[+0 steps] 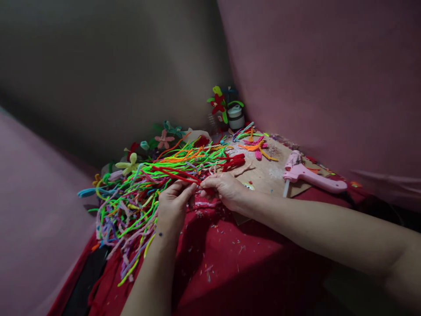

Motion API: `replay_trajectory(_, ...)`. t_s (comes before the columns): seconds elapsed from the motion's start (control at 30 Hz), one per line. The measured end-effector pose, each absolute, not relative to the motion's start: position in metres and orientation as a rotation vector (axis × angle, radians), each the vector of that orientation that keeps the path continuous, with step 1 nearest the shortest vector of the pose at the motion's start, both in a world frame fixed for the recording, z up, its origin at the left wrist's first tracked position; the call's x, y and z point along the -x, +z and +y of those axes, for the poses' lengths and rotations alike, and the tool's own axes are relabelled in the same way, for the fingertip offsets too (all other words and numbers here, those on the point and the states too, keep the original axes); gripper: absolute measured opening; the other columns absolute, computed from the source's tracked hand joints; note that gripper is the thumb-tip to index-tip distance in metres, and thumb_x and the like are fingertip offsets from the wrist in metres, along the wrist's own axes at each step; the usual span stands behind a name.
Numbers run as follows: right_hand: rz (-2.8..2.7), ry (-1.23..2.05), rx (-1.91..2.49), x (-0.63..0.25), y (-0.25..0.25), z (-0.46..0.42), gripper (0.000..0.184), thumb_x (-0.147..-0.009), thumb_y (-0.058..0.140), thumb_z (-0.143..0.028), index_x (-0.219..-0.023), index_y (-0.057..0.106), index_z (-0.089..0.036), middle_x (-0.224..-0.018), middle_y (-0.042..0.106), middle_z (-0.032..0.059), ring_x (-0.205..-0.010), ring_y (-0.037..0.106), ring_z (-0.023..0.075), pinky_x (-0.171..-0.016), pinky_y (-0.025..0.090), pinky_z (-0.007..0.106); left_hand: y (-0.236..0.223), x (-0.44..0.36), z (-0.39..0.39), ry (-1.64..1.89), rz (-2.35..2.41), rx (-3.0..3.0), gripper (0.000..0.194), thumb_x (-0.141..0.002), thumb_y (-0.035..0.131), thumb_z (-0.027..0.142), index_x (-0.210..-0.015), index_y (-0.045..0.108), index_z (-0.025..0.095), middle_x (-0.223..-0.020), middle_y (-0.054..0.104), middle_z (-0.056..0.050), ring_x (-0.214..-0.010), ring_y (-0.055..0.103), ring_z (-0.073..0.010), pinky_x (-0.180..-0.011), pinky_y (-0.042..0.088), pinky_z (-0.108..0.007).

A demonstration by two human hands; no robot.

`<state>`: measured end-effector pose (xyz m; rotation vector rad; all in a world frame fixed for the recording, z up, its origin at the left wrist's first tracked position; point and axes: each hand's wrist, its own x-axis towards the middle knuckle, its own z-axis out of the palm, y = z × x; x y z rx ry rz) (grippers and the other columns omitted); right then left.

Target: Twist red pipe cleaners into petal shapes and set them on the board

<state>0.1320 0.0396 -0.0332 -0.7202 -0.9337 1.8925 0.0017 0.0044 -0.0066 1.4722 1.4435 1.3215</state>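
Note:
Red pipe cleaners (177,175) stretch leftward from between my two hands, in front of a heap of coloured pipe cleaners (141,210). My left hand (176,199) pinches the red strands from below. Close against it, my right hand (223,188) is closed with its thumb and fingers on the same strands. The ends inside my fingers are hidden. Just beyond my right hand, a bundle of bent red pipe cleaner pieces (233,162) lies on a board (272,171).
A pink glue gun (312,175) rests at the right of the board. Orange and pink pipe cleaner pieces (256,145) lie further back. Behind them stand a lidded jar (236,117) and pipe cleaner flowers (217,103). Small clippings dot the red cloth (226,259). Walls close in on both sides.

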Motion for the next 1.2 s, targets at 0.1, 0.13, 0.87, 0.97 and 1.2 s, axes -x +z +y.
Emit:
replay_trajectory(0.1, -0.938, 1.879, 0.691, -0.132, -0.034, 0.040, 0.007, -0.062, 0.055, -0.014, -0.055, 0.057, -0.012, -0.046, 0.056, -0.0004, -0.039, 0.045, 0.0078, -0.041, 0.032, 0.021, -0.004, -0.001, 0.003, 1.306, 1.553, -1.644, 0.012, -0.071, 0.064, 0.027, -0.069, 0.063, 0.015, -0.047, 0.052, 0.004, -0.044, 0.044, -0.0070, -0.045, 0.033, -0.019)
replay_trajectory(0.13, -0.938, 1.882, 0.678, -0.132, -0.035, 0.041, 0.007, -0.061, 0.055, -0.014, -0.055, 0.057, -0.012, -0.046, 0.057, -0.0006, -0.039, 0.045, 0.0076, -0.042, 0.032, 0.021, -0.003, -0.001, 0.002, 1.296, 1.565, -1.667, 0.013, -0.073, 0.063, 0.027, -0.068, 0.062, 0.015, -0.047, 0.052, 0.005, -0.044, 0.044, -0.0072, -0.046, 0.034, -0.020)
replay_trajectory(0.87, -1.036, 1.822, 0.681, -0.134, -0.029, 0.040, 0.012, -0.059, 0.052, -0.010, -0.047, 0.053, -0.013, -0.041, 0.052, -0.0021, -0.039, 0.042, 0.0066, -0.042, 0.033, 0.019, -0.016, 0.011, 0.007, 1.382, 1.566, -2.509, 0.013, -0.079, 0.057, 0.021, -0.086, 0.068, 0.022, -0.082, 0.061, -0.001, -0.073, 0.056, -0.0121, -0.064, 0.043, -0.022)
replay_trajectory(0.97, -1.112, 1.796, 0.699, -0.134, -0.029, 0.040, 0.013, -0.059, 0.052, -0.011, -0.047, 0.053, -0.013, -0.043, 0.051, -0.0026, -0.039, 0.042, 0.0064, -0.043, 0.033, 0.019, -0.014, 0.016, 0.008, 1.237, 1.645, -2.946, 0.017, -0.081, 0.054, 0.018, -0.090, 0.068, 0.022, -0.082, 0.059, -0.003, -0.074, 0.053, -0.0139, -0.063, 0.041, -0.023)
replay_trajectory(1.2, -1.361, 1.626, 0.779, -0.132, -0.038, 0.048, 0.010, -0.060, 0.055, -0.014, -0.050, 0.055, -0.013, -0.040, 0.046, -0.0047, -0.042, 0.040, 0.0069, -0.049, 0.032, 0.021, 0.003, 0.013, 0.001, 0.555, 1.724, -3.400, 0.013, -0.083, 0.051, 0.020, -0.084, 0.065, 0.021, -0.089, 0.066, -0.006, -0.085, 0.050, -0.0223, -0.074, 0.035, -0.036)
